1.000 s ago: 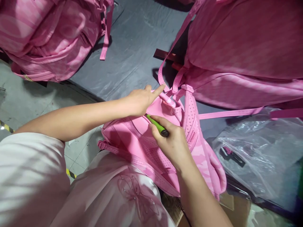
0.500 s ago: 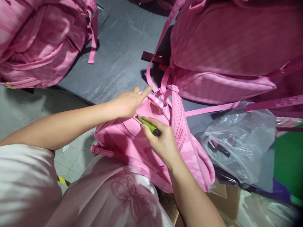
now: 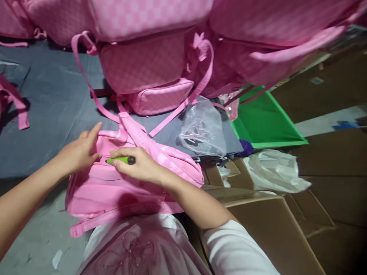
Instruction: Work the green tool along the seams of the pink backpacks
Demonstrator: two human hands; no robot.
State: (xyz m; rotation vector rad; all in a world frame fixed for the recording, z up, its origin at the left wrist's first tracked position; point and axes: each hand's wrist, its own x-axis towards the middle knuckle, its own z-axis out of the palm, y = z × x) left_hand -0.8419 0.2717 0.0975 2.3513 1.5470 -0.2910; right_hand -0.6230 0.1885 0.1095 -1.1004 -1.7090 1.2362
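Observation:
A pink backpack (image 3: pixel 114 191) lies against my lap and the table edge, its back panel and straps facing me. My left hand (image 3: pixel 76 152) rests on its upper left part, thumb and index finger spread apart over the fabric near the top handle (image 3: pixel 110 134). Between the thumb and fingers of my right hand (image 3: pixel 137 164) is a slim green tool with a black end (image 3: pixel 122 160). Its front tip points left at the panel beside my left thumb. The exact kind of tool cannot be made out.
More pink checkered backpacks (image 3: pixel 143 65) stand along the far side of the grey table (image 3: pixel 54 95), straps hanging loose. A clear plastic bag (image 3: pixel 203 130) with small dark parts lies right of my backpack. Beyond are a green bin (image 3: pixel 266 122) and open cardboard boxes (image 3: pixel 263 221).
The view has swung right, bringing the green bin and boxes further in. The green tool stays in my right hand against the panel. My left thumb now shows stretched out beside its tip.

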